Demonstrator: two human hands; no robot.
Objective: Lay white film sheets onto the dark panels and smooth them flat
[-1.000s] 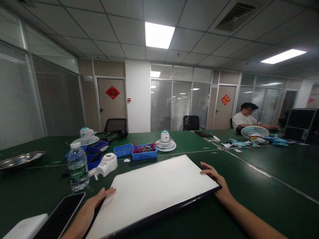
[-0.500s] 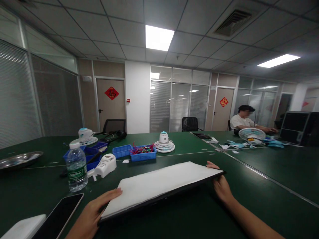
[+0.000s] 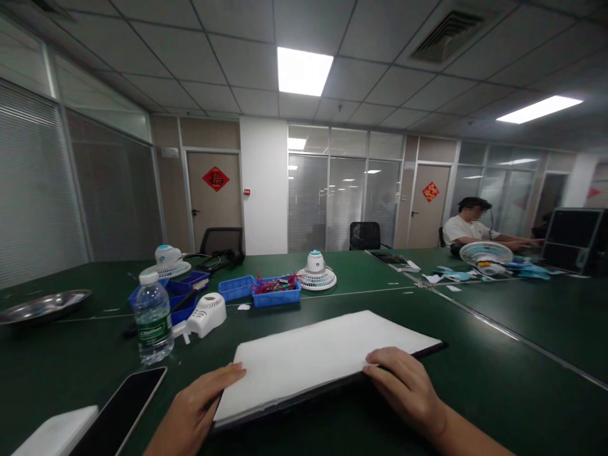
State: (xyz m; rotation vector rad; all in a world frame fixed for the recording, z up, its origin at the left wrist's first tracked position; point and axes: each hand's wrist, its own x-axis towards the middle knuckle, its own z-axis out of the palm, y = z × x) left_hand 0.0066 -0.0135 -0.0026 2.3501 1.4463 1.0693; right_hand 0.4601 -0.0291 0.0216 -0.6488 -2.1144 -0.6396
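Note:
A flat pad (image 3: 308, 361), white on top with a black underside, is held low over the table, tilted. My left hand (image 3: 192, 408) grips its left end, the thumb lying on the white face and the other fingers mostly hidden at the side. At the near long edge, right of the middle, my right hand (image 3: 408, 386) pinches the pad with fingertips on the white surface. What lies beneath the pad is hidden.
Left of the pad stand a water bottle (image 3: 153, 320), a phone (image 3: 121, 411) and a white box (image 3: 59, 434). Beyond are a white plastic housing (image 3: 209, 315), a blue bin (image 3: 277, 297) of wires and a fan part (image 3: 316, 273). A person (image 3: 470, 228) sits far right.
My right hand has moved from the pad's far right end to its near edge. The pad has shifted slightly right, its right end now lower. My left hand keeps its hold.

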